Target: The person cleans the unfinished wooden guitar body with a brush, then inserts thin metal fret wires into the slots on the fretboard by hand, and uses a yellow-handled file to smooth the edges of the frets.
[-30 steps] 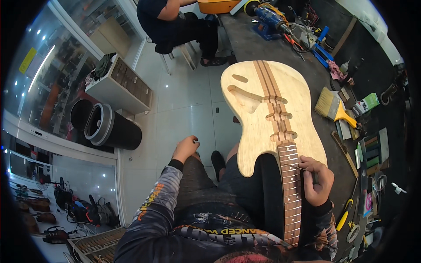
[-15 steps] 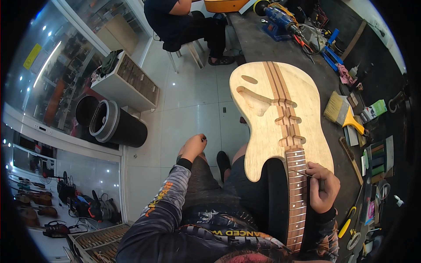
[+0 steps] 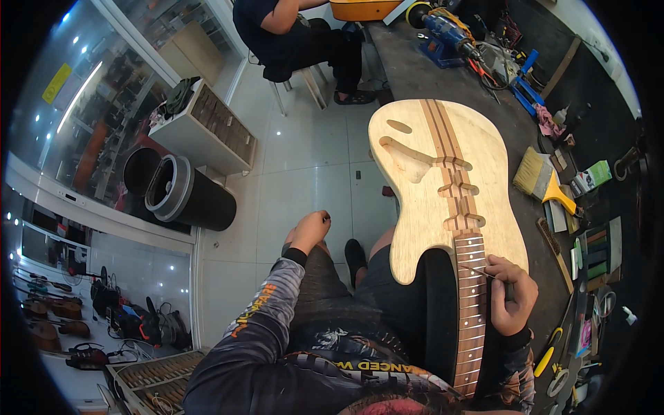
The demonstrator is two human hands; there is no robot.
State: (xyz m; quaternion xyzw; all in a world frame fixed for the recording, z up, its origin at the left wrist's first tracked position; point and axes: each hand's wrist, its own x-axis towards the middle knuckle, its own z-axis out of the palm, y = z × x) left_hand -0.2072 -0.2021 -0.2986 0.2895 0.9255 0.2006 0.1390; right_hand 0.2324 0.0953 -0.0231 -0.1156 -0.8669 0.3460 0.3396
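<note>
An unfinished electric guitar lies with its pale wooden body on the bench edge and its neck pointing toward me. Darker stripes and routed cavities run along the middle of the body. My right hand is at the fretboard, near the body end. Its fingers pinch a thin dark pick-like tool, whose tip reaches over the frets. Over my left knee, away from the guitar, my left hand is closed. A small dark bit shows at its fingertips, too little to name.
A dark workbench runs along the right, bearing a wide yellow-handled brush, a blue power tool and yellow-handled cutters. A black bin stands at left. Another person sits at the far end by an orange guitar.
The whole view has shifted a little, so most things sit slightly further right. Both hands keep nearly the same pose, the right still at the fretboard with the thin tool.
</note>
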